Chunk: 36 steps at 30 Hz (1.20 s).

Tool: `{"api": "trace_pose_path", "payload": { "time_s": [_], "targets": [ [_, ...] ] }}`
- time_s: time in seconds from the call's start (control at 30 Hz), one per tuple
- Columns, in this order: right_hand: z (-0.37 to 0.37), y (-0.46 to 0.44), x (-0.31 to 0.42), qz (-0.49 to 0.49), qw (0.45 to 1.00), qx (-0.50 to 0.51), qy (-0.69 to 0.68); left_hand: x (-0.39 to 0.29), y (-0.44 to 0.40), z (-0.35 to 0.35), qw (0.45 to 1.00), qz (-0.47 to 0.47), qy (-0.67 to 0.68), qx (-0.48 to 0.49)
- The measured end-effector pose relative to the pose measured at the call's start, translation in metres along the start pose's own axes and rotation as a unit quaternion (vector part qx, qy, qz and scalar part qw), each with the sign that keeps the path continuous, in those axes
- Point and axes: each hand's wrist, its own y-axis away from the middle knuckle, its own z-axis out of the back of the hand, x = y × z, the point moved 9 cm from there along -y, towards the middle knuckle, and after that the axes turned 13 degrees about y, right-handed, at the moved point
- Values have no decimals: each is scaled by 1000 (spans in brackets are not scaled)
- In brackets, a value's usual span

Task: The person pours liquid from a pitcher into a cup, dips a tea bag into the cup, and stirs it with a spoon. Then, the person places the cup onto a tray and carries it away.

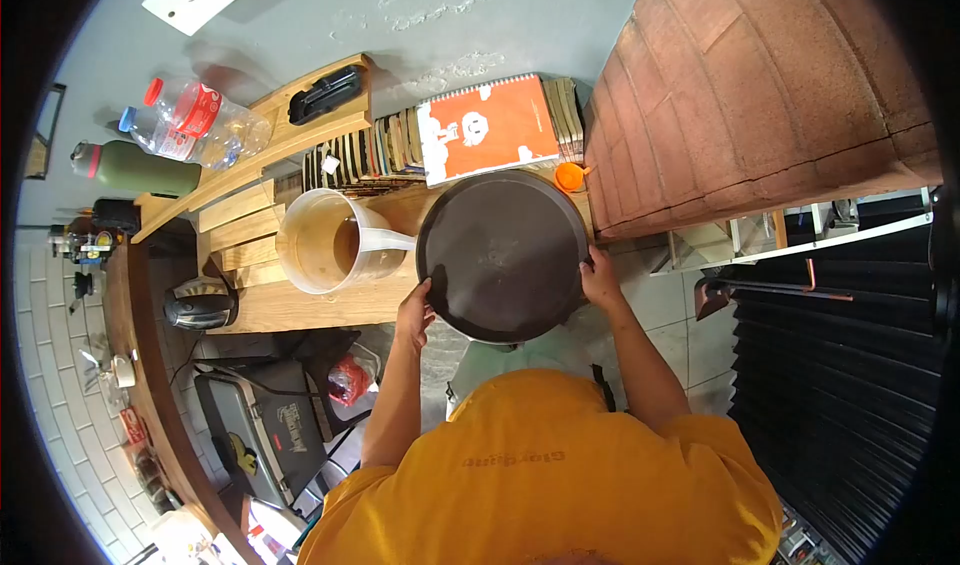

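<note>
Brown tray [500, 257], round, reaching past the near edge of the wooden table [275, 310]; pitcher [318, 240] close on the left, orange cup [570, 177] just beyond the far right rim, open floor [665, 310] lower right. Position: between my hands. Left hand [414, 315]: pinching one rim, fingers curled. Right hand [600, 277]: pinching the opposite rim. Surface: dark, flat, faintly marked.
</note>
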Motion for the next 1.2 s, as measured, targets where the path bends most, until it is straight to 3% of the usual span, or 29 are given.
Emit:
{"api": "trace_pose_path", "payload": {
  "time_s": [0.1, 0.33, 0.43, 0.5, 0.53, 0.6, 0.7, 0.97, 1.1, 1.2],
  "targets": [
    [18, 7, 2, 44, 998, -42, 32, 8, -4, -5, 1000, -5, -12, 9],
    [36, 20, 30, 83, 996, 41, -18, -3, 27, -10, 996, -55, 66, 27],
    [53, 28, 56, 145, 986, 22, 83, -2, 47, -5, 991, -87, 104, -2],
    [70, 39, 99, 278, 947, -52, 151, -2, 71, -2, 986, -99, 131, -14],
    [71, 40, 114, 295, 942, -40, 154, -1, 83, -1, 984, -107, 146, -6],
    [57, 40, 139, 289, 953, 86, 38, 3, 112, 7, 973, -132, 189, -5],
    [40, 56, 191, 369, 920, 129, 4, 14, 168, 37, 954, -168, 240, -69],
    [-35, 154, 306, 493, 812, 311, 37, 114, 299, 138, 823, -262, 437, -252],
    [-79, 232, 337, 578, 728, 363, 59, 182, 358, 175, 739, -299, 515, -313],
    [-117, 286, 341, 586, 697, 405, 80, 232, 396, 197, 683, -307, 562, -353]
  ]
}}
